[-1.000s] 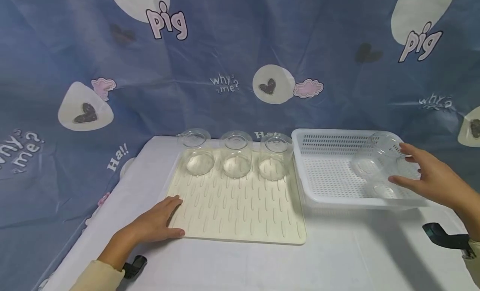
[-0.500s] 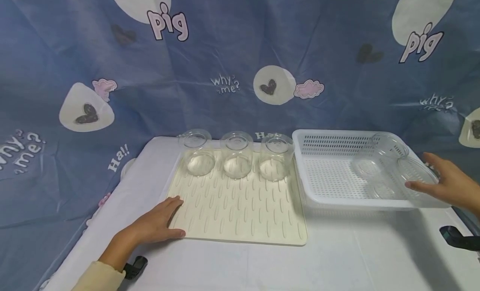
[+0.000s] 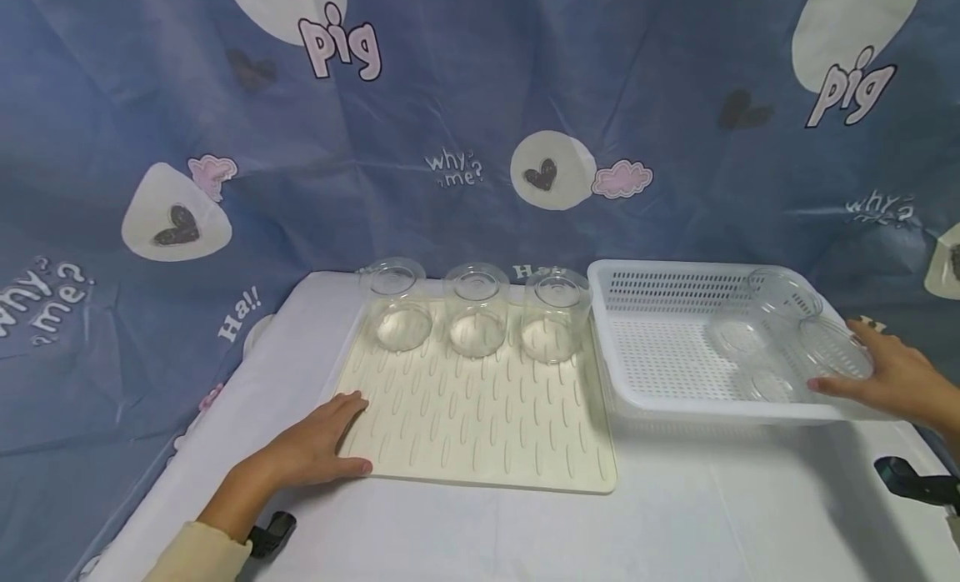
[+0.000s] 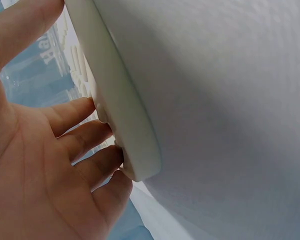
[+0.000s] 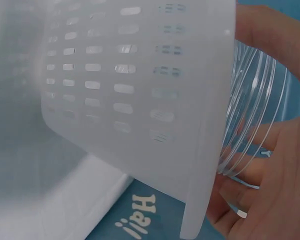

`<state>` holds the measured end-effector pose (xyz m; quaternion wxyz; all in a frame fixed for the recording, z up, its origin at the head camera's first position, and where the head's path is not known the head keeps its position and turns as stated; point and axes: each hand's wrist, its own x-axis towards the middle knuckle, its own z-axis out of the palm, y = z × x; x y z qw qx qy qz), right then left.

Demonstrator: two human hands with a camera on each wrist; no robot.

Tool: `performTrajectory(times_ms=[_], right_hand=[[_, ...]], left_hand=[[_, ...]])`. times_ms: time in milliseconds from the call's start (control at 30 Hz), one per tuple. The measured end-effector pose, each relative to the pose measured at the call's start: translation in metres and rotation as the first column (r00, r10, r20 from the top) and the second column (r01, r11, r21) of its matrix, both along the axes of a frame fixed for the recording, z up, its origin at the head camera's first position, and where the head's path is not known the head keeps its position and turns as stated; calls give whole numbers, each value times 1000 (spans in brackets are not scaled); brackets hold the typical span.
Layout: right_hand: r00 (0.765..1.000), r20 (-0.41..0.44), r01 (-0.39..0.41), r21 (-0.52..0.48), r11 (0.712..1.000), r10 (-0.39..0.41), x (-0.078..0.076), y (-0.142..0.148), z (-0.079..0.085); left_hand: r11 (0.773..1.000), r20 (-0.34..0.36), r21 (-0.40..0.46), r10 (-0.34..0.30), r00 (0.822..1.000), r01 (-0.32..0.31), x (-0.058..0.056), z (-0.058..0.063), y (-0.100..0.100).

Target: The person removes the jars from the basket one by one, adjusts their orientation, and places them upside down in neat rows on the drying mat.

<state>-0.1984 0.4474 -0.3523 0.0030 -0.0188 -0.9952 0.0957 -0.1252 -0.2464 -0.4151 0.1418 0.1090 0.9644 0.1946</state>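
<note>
Right hand round a tumbler at the basket's end, left hand on the mat's corner

At the right end of the white basket [image 3: 720, 410], the right hand [image 3: 900, 378] reaches over the rim; its grip curls round the near tumbler [image 3: 825, 353], thumb in front, fingers behind. The left hand [image 3: 318, 440] is released, its fingers loosely extended and touching the left edge of the cream mat [image 3: 480, 432].

The mat's ribbed front stretches between the left hand and the basket, whose left rim runs just beside the mat's right edge. Three upended tumblers [image 3: 477, 311] line the mat's back, the rightmost close to that rim. The basket's slatted floor extends left of the near tumbler and the far tumbler [image 3: 783, 294], both leaning toward the right wall.

The transparent walls overlap, so outlines blur. In the right wrist view the basket wall hides the thumb's tip, and how firmly the fingers press cannot be told. The right forearm is cut off by the frame.

White cloth covers the worktop [image 3: 562, 536], its right edge near the basket's end. A blue printed curtain [image 3: 450, 82] hangs behind and along the left.
</note>
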Motion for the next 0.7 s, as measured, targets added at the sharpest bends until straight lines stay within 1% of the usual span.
performTrajectory(times_ms=[133,400,467,567,700], right_hand=[[1000,11,12,-9,1000,-12,1,1,0],[998,47,47,-23,999,-46,1,0,-1],[998,43,50,-22,999,-49,1,-1,-1],[999,16,30,-27,999,-30,2,0,0],[999,-41,-32,-42,999,30,2,2,3]], left_hand=[[1000,10,-3,8,1000,-8,0,1,1],[1000,-12,-9,5,1000,-5,0,1,0],[1000,-10,-5,5,1000,-5,0,1,0],[1000,-2,0,6,1000,-6,1,1,0],[1000,-7,2,4,1000,-4,1,1,0]])
